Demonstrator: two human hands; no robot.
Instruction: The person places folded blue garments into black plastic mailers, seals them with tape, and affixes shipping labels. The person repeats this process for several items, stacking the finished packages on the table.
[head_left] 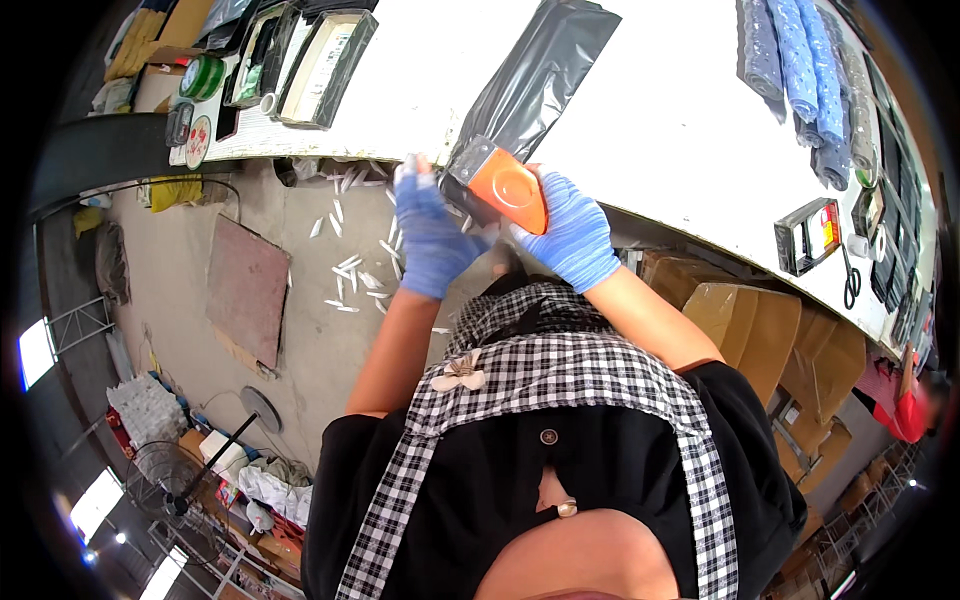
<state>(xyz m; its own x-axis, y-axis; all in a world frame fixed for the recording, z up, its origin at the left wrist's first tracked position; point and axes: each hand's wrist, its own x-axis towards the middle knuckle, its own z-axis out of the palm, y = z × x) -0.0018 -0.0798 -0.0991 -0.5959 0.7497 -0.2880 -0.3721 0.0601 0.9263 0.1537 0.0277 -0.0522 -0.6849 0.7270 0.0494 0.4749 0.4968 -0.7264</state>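
And there's the right hand [577,228] closed around the orange tool [512,190], right at the table [670,130] edge by the black plastic's [545,80] near end, the left hand [432,235] just beside, its hold impossible to tell!

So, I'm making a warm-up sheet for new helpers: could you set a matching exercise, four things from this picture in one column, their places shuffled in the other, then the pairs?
Things
1. Orange tool
2. Black plastic
3. Scissors
4. Green roll

Places
A. Near the right end of the white table
B. In the person's right hand
C. Near the table's left end
D. Lying across the middle of the table

Pairs: 1-B, 2-D, 3-A, 4-C
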